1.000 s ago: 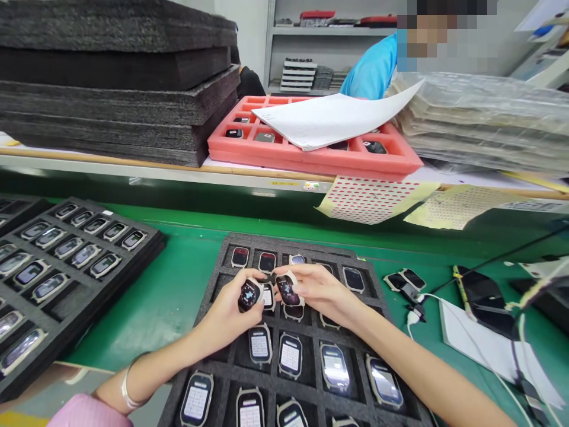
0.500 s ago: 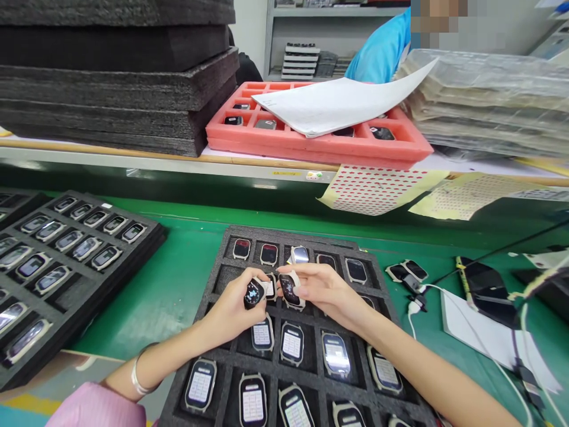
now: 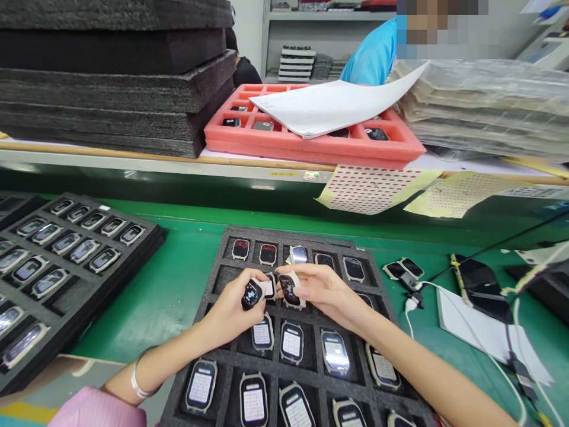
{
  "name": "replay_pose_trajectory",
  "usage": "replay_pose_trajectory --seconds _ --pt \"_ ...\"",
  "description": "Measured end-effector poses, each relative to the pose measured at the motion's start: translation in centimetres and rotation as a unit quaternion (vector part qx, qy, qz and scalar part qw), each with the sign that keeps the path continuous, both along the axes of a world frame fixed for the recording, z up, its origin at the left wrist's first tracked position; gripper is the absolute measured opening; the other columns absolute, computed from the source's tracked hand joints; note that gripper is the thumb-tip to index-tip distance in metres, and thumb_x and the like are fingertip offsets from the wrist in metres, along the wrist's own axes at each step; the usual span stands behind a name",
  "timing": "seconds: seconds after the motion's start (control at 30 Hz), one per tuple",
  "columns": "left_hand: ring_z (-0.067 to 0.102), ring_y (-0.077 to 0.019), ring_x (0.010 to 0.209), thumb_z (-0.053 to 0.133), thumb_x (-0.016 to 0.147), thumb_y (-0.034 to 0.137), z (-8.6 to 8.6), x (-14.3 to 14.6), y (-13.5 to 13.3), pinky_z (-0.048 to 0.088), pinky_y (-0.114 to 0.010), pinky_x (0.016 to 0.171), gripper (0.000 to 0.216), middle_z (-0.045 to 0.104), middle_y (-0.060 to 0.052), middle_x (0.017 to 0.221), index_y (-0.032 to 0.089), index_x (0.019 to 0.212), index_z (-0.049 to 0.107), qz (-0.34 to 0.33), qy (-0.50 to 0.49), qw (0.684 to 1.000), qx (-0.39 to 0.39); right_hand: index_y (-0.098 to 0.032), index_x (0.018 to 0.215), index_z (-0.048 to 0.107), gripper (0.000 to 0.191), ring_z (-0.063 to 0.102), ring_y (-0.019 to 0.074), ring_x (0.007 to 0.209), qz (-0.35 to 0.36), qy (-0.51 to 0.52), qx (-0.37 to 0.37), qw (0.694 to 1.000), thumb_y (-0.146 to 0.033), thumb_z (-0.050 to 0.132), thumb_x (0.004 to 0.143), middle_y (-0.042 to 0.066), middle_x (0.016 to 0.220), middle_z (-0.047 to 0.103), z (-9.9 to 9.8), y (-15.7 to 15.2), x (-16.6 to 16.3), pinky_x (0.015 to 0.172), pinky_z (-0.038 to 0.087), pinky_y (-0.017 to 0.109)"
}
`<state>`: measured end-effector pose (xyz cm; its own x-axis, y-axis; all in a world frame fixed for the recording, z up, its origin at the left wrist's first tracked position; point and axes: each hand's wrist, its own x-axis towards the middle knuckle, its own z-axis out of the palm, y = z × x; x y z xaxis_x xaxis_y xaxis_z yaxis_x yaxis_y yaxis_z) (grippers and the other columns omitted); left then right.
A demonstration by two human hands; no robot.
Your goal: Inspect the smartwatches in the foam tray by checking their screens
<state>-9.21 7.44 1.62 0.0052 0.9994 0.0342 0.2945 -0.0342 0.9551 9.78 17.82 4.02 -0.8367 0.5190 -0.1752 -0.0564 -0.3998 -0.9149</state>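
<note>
Watch [image 3: 252,294], lit, fills my closed left grip [image 3: 236,303], another watch [image 3: 290,289] my closed right grip [image 3: 326,289], both above the black tray [image 3: 227,379] where more watches [image 3: 292,342] already sit slotted, some lit, some dark.

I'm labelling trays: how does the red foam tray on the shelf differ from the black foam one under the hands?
The rectangular red foam tray sits on the raised shelf; the rectangular black foam tray sits on the green table. White paper sheets partly cover the red tray, while the left hand and right hand are over the black tray. Both are divided trays holding small devices.
</note>
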Motion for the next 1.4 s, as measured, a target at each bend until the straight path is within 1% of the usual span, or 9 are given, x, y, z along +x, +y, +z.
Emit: replay_pose_trajectory --seconds 0.07,0.3,0.4,0.5,0.57,0.67,1.0,1.23,1.4 --pt "0.055 -0.0162 0.081 0.05 0.075 0.008 0.0 0.0 0.0 0.042 -0.024 0.073 0.033 0.059 0.0 0.091 0.021 0.106 0.048 0.003 -0.003 1.0 0.003 -0.016 0.112 0.067 0.038 0.066 0.0213 0.09 0.006 0.002 0.0 1.0 -0.024 0.075 0.076 0.01 0.099 0.07 0.0 -0.1 0.0 0.089 0.045 0.037" --pt "0.054 -0.0158 0.08 0.052 0.077 0.008 0.1 0.0 -0.2 0.042 -0.025 0.073 0.031 0.057 0.0 0.09 0.02 0.105 0.049 0.003 -0.021 1.0 -0.01 -0.016 0.111 0.067 0.036 0.066 0.022 0.092 0.002 -0.003 -0.012 1.0 -0.022 0.074 0.076 0.01 0.098 0.07 0.3 -0.4 0.1 0.09 0.044 0.037" --pt "0.054 -0.0166 0.085 0.056 0.079 0.012 -0.3 -0.1 -0.2 0.044 -0.026 0.073 0.038 0.056 -0.002 0.099 0.021 0.114 0.046 -0.006 -0.093 0.995 -0.031 -0.016 0.118 0.063 0.039 0.064 0.0228 0.099 -0.002 0.004 -0.038 0.999 -0.023 0.071 0.08 0.011 0.107 0.068 0.3 -0.4 0.0 0.095 0.042 0.039" --pt "0.056 -0.0166 0.079 0.058 0.08 0.017 -0.8 -0.1 0.0 0.048 -0.026 0.066 0.045 0.055 -0.003 0.095 0.022 0.121 0.042 -0.033 -0.212 0.974 -0.068 -0.017 0.122 0.059 0.04 0.062 0.0246 0.106 -0.01 0.005 -0.091 0.996 -0.022 0.067 0.083 0.012 0.111 0.068 0.1 -0.3 0.1 0.101 0.038 0.044" --pt "0.057 -0.0178 0.079 0.056 0.082 0.019 -1.1 -0.2 0.1 0.05 -0.027 0.063 0.043 0.055 -0.003 0.091 0.021 0.123 0.041 -0.036 -0.276 0.958 -0.075 -0.017 0.123 0.058 0.04 0.062 0.0256 0.107 -0.019 0.003 -0.116 0.993 -0.02 0.065 0.083 0.012 0.109 0.069 -0.1 -0.3 0.2 0.102 0.037 0.048" --pt "0.058 -0.0192 0.084 0.05 0.085 0.018 -1.2 -0.3 0.1 0.053 -0.029 0.065 0.038 0.056 -0.005 0.093 0.021 0.123 0.044 -0.027 -0.317 0.945 -0.08 -0.017 0.124 0.057 0.043 0.062 0.0264 0.108 -0.036 -0.002 -0.126 0.991 -0.017 0.066 0.082 0.013 0.108 0.069 -0.2 -0.3 0.2 0.102 0.037 0.049" --pt "0.06 -0.0197 0.087 0.043 0.089 0.016 -1.2 -0.5 -0.2 0.054 -0.032 0.07 0.035 0.057 -0.005 0.099 0.022 0.123 0.047 -0.032 -0.306 0.945 -0.106 -0.02 0.12 0.059 0.041 0.067 0.0229 0.095 -0.068 -0.025 -0.098 0.993 -0.017 0.067 0.079 0.008 0.102 0.071 -0.4 -0.8 0.0 0.094 0.045 0.045" --pt "0.059 -0.0183 0.086 0.042 0.089 0.015 -0.7 -0.4 -0.1 0.054 -0.031 0.07 0.034 0.058 -0.004 0.095 0.021 0.122 0.046 -0.039 -0.305 0.946 -0.106 -0.021 0.122 0.058 0.043 0.067 0.0242 0.093 -0.065 -0.046 -0.063 0.995 -0.023 0.069 0.081 0.007 0.096 0.072 -0.9 -0.7 0.2 0.093 0.045 0.049" --pt "0.058 -0.0166 0.083 0.05 0.084 0.014 -0.6 -0.4 -0.1 0.051 -0.027 0.066 0.04 0.056 -0.003 0.097 0.023 0.122 0.043 -0.051 -0.275 0.954 -0.104 -0.023 0.127 0.055 0.048 0.066 0.0228 0.097 -0.062 -0.065 -0.042 0.995 -0.028 0.07 0.082 0.006 0.098 0.072 -0.8 -1.0 0.2 0.095 0.044 0.046"
